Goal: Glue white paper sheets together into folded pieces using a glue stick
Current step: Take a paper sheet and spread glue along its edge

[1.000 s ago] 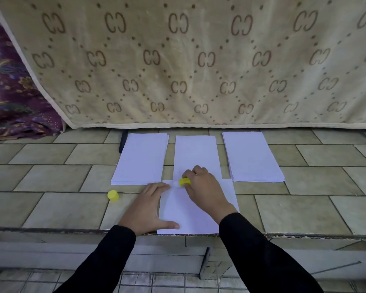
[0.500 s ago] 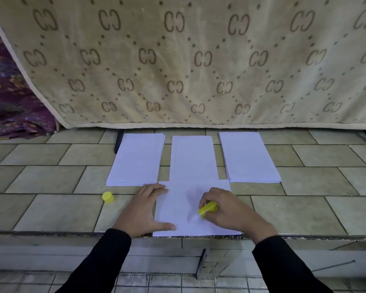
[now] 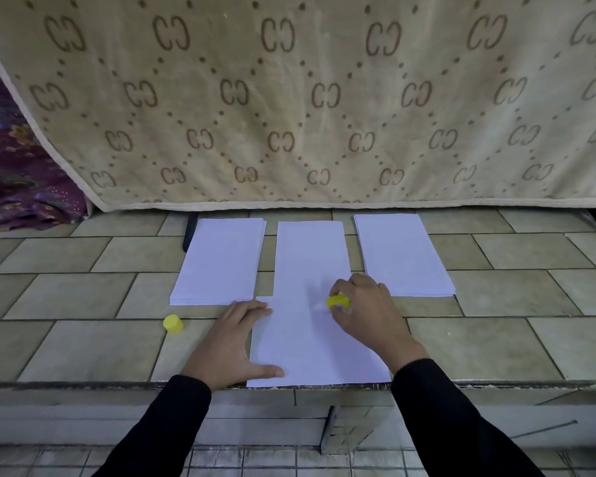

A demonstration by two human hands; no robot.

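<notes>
A white sheet [image 3: 310,352] lies flat at the front edge of the tiled ledge. My left hand [image 3: 231,342] presses flat on its left edge, fingers spread. My right hand [image 3: 365,311] grips a yellow glue stick [image 3: 338,300] and holds its tip on the sheet's upper right part. The stick's yellow cap [image 3: 173,323] lies on the tiles to the left. A narrower white sheet [image 3: 311,256] lies just behind, touching the front sheet's far edge.
A stack of white paper [image 3: 221,259] lies at the back left and another stack [image 3: 401,254] at the back right. A beige patterned blanket [image 3: 307,98] hangs behind. The ledge's front edge [image 3: 83,383] drops to a tiled floor.
My right hand has moved the glue stick from the sheet's lower middle up and to the right, toward its far edge. My left hand has stayed on the left edge.
</notes>
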